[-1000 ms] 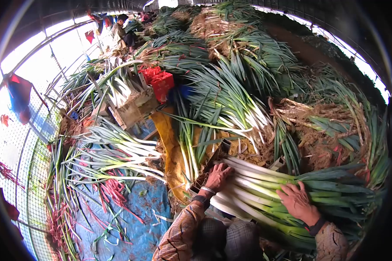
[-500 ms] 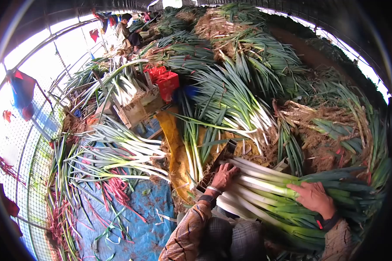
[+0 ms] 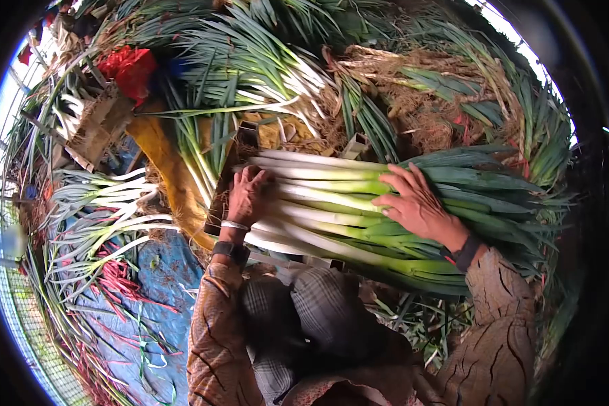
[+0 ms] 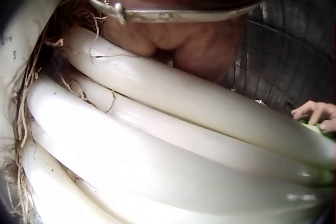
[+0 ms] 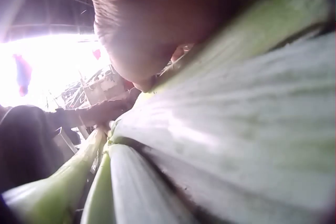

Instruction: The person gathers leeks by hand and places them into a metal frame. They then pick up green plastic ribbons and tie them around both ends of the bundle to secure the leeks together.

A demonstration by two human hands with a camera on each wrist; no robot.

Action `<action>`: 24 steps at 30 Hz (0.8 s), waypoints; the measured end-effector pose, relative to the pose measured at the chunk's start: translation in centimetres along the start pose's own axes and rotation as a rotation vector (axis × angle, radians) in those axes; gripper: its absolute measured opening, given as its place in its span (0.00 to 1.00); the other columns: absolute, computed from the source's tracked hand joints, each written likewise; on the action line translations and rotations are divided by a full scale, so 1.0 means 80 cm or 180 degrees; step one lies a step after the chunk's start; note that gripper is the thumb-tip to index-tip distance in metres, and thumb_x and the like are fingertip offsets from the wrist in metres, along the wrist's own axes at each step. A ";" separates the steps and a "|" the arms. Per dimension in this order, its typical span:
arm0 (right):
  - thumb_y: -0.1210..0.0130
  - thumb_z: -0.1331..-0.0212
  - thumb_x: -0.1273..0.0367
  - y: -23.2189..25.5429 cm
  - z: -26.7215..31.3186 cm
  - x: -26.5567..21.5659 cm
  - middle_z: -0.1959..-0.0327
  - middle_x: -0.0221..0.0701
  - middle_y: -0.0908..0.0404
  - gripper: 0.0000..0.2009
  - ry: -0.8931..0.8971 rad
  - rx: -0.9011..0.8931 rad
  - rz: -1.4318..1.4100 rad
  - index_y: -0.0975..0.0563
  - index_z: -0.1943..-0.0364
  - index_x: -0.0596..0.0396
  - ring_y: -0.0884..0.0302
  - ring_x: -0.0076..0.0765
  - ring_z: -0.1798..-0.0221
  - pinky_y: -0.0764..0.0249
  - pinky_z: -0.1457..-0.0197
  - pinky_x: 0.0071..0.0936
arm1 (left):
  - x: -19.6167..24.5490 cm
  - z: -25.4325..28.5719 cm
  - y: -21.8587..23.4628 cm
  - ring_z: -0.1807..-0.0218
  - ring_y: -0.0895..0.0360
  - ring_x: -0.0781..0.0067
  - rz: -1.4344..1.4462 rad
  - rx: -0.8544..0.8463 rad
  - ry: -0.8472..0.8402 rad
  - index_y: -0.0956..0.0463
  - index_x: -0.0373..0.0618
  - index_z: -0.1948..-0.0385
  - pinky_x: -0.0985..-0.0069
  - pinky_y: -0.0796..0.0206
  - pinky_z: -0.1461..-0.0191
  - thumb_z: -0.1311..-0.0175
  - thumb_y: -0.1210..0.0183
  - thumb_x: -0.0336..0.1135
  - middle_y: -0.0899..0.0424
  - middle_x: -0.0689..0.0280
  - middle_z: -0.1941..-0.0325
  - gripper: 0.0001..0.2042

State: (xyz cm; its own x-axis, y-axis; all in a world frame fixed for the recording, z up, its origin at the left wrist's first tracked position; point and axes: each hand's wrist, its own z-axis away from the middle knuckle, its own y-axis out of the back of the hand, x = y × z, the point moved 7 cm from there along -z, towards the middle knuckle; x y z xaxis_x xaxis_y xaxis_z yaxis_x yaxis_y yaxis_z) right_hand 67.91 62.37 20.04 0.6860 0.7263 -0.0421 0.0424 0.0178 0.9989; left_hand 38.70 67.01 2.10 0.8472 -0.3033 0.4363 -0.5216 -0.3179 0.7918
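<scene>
A wide bundle of long green onions (image 3: 325, 196) lies crosswise before me, white root ends left, green leaves right. My left hand (image 3: 247, 196), with a bracelet and a dark wrist band, rests at the root ends, fingers bent over them. In the left wrist view this hand (image 4: 173, 40) covers the top of the thick white stalks (image 4: 131, 145), and its fingertips are hidden. My right hand (image 3: 419, 203) lies with fingers spread across the bundle where white turns to green. Close up in the right wrist view, that hand (image 5: 157, 24) touches pale green stalks (image 5: 226, 108).
A dark upright board (image 3: 224, 186) stands at the root ends, near square metal tubes (image 3: 355, 145). More green onions (image 3: 108, 203) lie left by a blue tarp (image 3: 159, 271). Beyond are a yellow sheet (image 3: 169, 172), a wooden crate (image 3: 105, 125) and a red bag (image 3: 128, 71).
The head view has tilted down, bringing the bundle toward the middle. My right hand went from a pointing finger to fingers spread on the stalks. My left hand stays at the root ends.
</scene>
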 end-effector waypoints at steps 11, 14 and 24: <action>0.45 0.45 0.66 -0.041 -0.010 0.035 0.45 0.34 0.33 0.20 0.0034 -0.0242 0.0044 0.27 0.45 0.38 0.39 0.40 0.41 0.46 0.39 0.41 | 0.035 -0.022 0.032 0.52 0.31 0.57 0.0359 -0.0563 0.0049 0.23 0.50 0.67 0.63 0.41 0.48 0.49 0.36 0.37 0.27 0.65 0.56 0.09; 0.45 0.46 0.68 -0.040 -0.011 0.030 0.46 0.33 0.32 0.21 0.0145 -0.0233 0.0134 0.26 0.45 0.35 0.38 0.40 0.44 0.45 0.41 0.39 | 0.040 -0.021 0.039 0.51 0.31 0.56 0.0276 -0.0339 0.0210 0.23 0.50 0.67 0.62 0.41 0.47 0.48 0.37 0.36 0.27 0.65 0.57 0.08; 0.48 0.48 0.72 -0.038 -0.012 0.024 0.50 0.33 0.30 0.22 0.0256 -0.0124 0.0239 0.22 0.48 0.33 0.37 0.40 0.46 0.43 0.43 0.38 | 0.148 0.011 0.036 0.46 0.28 0.54 0.1434 -0.1254 -0.1362 0.28 0.39 0.50 0.64 0.37 0.39 0.39 0.46 0.33 0.24 0.54 0.50 0.16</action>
State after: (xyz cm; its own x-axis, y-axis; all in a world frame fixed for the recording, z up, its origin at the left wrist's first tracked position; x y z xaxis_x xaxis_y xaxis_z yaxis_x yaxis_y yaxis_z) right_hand 68.40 64.34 16.96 0.6257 0.7793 0.0330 -0.0362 -0.0132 0.9993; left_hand 47.12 61.72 9.13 0.4035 -0.6780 0.6144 -0.6664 0.2424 0.7051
